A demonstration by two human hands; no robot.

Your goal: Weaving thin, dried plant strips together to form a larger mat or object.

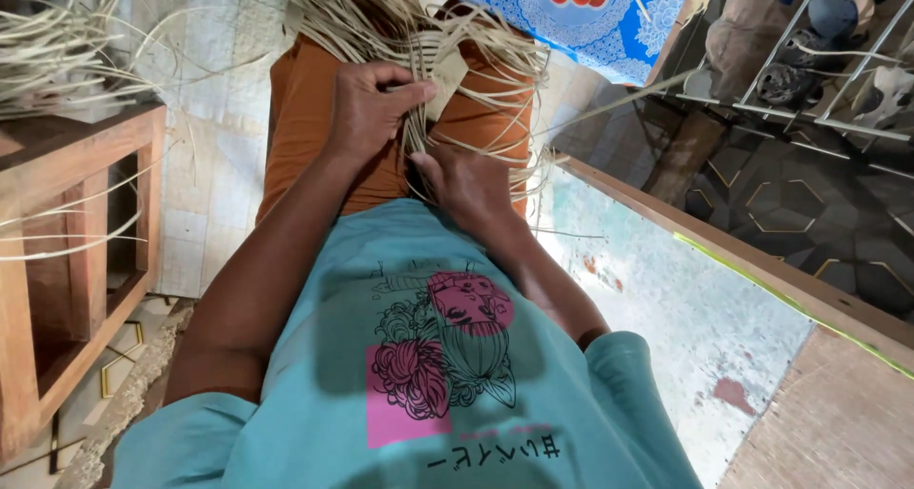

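here, both hands' grip clenched on pale straw strips [419,32], left hand [367,108], right hand [466,184], wooden shelf [76,260] beside, shoe rack [819,79] near

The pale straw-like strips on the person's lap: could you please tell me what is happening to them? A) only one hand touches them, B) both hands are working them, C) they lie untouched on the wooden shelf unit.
B: the left hand and the right hand both grip the pale straw-like strips over the orange trousers.

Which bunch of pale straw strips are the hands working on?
The bunch on the lap, over the orange trousers, gripped by the left hand and right hand. The other bunch lies untouched on the wooden shelf.
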